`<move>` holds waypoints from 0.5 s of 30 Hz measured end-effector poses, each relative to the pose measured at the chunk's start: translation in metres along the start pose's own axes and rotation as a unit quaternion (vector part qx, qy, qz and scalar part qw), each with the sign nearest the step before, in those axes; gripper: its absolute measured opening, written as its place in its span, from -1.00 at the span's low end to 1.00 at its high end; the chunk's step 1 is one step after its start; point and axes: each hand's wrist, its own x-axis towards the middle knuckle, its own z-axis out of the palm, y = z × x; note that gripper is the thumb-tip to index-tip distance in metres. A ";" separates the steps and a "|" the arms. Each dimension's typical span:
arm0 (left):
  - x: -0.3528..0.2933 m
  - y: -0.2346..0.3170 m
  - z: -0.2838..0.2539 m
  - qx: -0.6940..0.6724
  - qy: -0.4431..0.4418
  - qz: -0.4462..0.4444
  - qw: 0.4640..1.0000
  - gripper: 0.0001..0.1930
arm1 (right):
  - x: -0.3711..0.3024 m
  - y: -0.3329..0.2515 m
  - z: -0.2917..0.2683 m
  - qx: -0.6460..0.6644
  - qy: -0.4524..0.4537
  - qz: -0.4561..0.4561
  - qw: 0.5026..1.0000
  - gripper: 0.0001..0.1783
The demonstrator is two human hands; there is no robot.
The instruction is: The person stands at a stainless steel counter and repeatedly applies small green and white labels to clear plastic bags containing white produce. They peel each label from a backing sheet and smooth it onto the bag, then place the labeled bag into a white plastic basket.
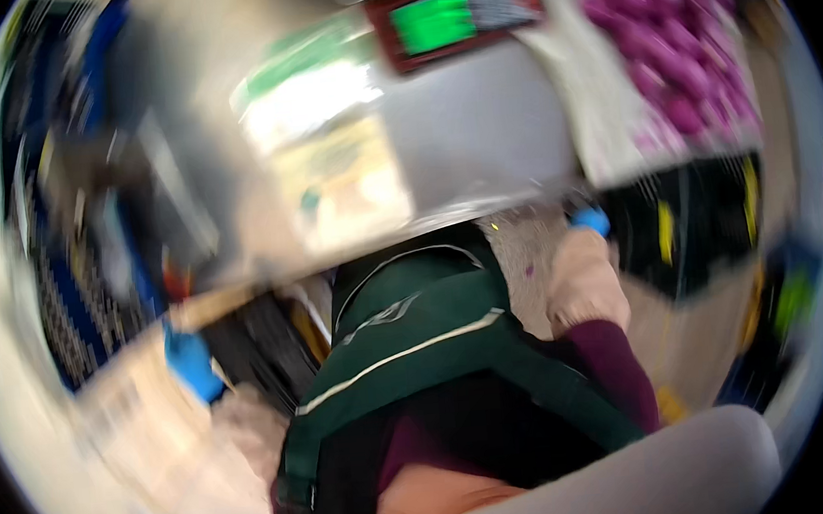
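Observation:
Motion blur runs through the whole picture. My left hand (191,363), in a blue glove, hangs low at the left, just off the front edge of the metal table (479,126) and beside a pale cardboard surface. Its fingers are smeared, so their pose is unclear. My right hand (589,221), also blue-gloved, is at the table's front right, close to the corner of a white liner (604,126) with many glossy purple rounded pieces (671,53) on it. Only a small part of that hand shows; whether it grips anything is hidden. Pale covers wrap both forearms.
A scale display (455,17) with a red frame and green screen stands at the table's back. Left of it lie a green-and-white packet (306,82) and a cream sheet (343,180). A black crate (689,225) is below the purple pieces; blue crates (87,311) line the left.

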 end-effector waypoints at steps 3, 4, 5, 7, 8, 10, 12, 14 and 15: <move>-0.125 -0.045 -0.010 -0.038 -0.002 0.031 0.999 -0.75 | 0.052 0.013 0.002 -0.118 -0.095 0.132 0.980 -0.80; -0.185 -0.085 -0.028 -0.063 0.054 0.045 0.996 -0.75 | 0.066 0.013 0.027 -0.192 -0.144 0.166 0.957 -0.81; -0.222 -0.112 -0.024 -0.070 0.087 0.046 0.993 -0.75 | 0.074 0.024 0.022 -0.246 -0.172 0.195 0.934 -0.81; -0.246 -0.164 -0.016 -0.054 0.186 0.010 0.981 -0.72 | 0.095 0.035 -0.011 -0.361 -0.230 0.222 0.876 -0.83; -0.287 -0.207 -0.039 -0.066 0.231 0.006 0.971 -0.71 | 0.112 0.034 -0.005 -0.458 -0.303 0.210 0.809 -0.84; -0.323 -0.265 -0.058 -0.125 0.270 -0.028 0.954 -0.71 | 0.142 0.037 -0.022 -0.678 -0.577 -0.027 0.454 -0.85; -0.359 -0.315 -0.087 -0.126 0.288 -0.060 0.948 -0.70 | 0.148 0.047 -0.027 -0.575 -0.747 -0.320 0.096 -0.85; -0.378 -0.337 -0.097 -0.085 0.333 -0.057 0.937 -0.66 | 0.083 0.095 -0.003 -0.591 -0.716 -0.051 0.368 -0.80; -0.383 -0.347 -0.107 -0.116 0.331 -0.072 0.934 -0.65 | 0.058 0.103 0.006 -0.576 -0.655 0.092 0.481 -0.77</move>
